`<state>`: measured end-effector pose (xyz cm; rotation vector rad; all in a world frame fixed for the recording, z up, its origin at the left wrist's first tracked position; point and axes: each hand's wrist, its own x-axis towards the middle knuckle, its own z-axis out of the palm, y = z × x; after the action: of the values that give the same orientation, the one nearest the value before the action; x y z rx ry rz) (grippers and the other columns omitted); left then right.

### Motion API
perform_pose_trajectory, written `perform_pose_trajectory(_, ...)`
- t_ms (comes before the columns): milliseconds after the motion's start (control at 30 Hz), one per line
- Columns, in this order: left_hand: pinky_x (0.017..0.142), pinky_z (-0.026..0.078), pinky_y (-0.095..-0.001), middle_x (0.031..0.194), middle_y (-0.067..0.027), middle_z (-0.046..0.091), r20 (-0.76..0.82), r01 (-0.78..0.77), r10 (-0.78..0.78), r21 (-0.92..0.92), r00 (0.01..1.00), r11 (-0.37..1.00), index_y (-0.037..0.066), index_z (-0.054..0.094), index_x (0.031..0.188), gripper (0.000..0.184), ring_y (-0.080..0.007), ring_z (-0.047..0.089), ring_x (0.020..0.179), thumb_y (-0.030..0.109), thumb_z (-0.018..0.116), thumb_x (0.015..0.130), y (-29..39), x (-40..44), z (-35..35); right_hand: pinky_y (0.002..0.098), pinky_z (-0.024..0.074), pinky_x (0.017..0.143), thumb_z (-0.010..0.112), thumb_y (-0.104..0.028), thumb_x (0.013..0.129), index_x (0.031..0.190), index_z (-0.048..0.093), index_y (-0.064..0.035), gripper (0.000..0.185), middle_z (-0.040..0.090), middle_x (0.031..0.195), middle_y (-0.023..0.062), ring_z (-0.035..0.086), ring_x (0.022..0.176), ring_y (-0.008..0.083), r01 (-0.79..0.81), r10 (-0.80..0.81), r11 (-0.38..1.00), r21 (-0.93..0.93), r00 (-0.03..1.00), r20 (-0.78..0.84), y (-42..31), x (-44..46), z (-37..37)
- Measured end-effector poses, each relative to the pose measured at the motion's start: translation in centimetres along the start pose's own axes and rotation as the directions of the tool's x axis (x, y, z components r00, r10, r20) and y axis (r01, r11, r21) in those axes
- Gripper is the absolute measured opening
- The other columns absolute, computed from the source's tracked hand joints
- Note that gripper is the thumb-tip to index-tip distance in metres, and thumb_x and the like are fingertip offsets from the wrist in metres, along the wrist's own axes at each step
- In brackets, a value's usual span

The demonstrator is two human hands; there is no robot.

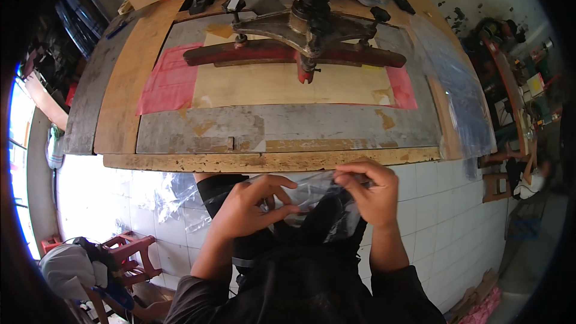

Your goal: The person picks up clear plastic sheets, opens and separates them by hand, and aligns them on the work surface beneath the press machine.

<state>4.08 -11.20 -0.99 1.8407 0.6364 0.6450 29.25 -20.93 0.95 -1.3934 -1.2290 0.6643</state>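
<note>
A clear plastic film (315, 191), thin and crumpled, hangs in front of my lap, just below the table's front edge. My right hand (375, 195) pinches its upper right edge between thumb and fingertips. On its left side is my left hand (249, 207), fingers curved and thumb apart from the index finger. The film lies against or just behind those left fingers; exact contact is hard to make out. Its lower part drapes over my dark clothing, where glare and folds hide its shape.
Ahead stands a table with a wooden front edge (270, 161) and a grey plate (204, 129). Over a cream sheet (258, 87) with pink ends hangs a press with a red bar (354, 55). Clear plastic sheets (465, 102) lie at right. A person (72, 270) sits lower left.
</note>
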Motion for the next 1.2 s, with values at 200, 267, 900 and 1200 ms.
perform_pose_trajectory(200,0.070,0.057,-0.0288,0.086,-0.0037,0.079,-0.013,0.059,-0.058,0.215,0.998,0.975,0.001,0.066,0.119,0.046,-0.0153,0.073,0.076,0.005,0.090,0.081,-0.1,-2.1,-2.5,0.0239,0.0441,0.070,0.086,-0.006,0.088,0.102,0.079,0.0005,0.017,0.079,0.092,0.0070,0.066,0.080,0.0099,0.050,-0.078,0.989,-0.139,0.977,-0.199,-1.1,-0.3,-4.1)
perform_pose_trajectory(267,0.072,0.057,-0.0300,0.087,-0.0044,0.078,-0.067,0.059,-0.044,0.245,0.997,0.968,0.002,0.068,0.119,0.045,-0.0162,0.073,0.078,0.005,0.090,0.080,-0.3,-2.5,-3.0,0.0246,0.0430,0.072,0.084,-0.010,0.091,0.101,0.078,0.0006,0.016,0.077,0.090,0.0049,0.065,0.081,0.0098,0.057,-0.110,0.979,-0.197,0.957,-0.267,-1.6,0.1,-5.1)
perform_pose_trajectory(900,0.078,0.057,-0.0298,0.095,-0.0072,0.073,-0.283,0.007,-0.066,-0.204,0.957,0.979,0.001,0.068,0.119,0.030,-0.0161,0.074,0.090,0.005,0.080,0.092,-0.7,3.8,-8.6,0.0247,0.0486,0.073,0.074,-0.015,0.101,0.103,0.076,0.0007,0.016,0.074,0.086,0.0027,0.062,0.078,0.0080,-0.075,0.007,0.978,-0.194,0.944,-0.331,3.2,6.5,-5.7)
perform_pose_trajectory(1200,0.067,0.046,-0.0221,0.077,0.0020,0.067,-0.221,0.122,-0.141,-0.098,0.965,0.988,0.000,0.068,0.129,0.034,-0.0029,0.060,0.068,0.003,0.076,0.096,-1.9,4.6,-9.7,0.0265,0.0506,0.077,0.073,-0.014,0.101,0.106,0.075,0.0026,0.018,0.075,0.088,0.0049,0.066,0.081,0.0100,-0.133,0.064,0.928,-0.347,0.977,-0.204,5.2,8.4,-4.7)
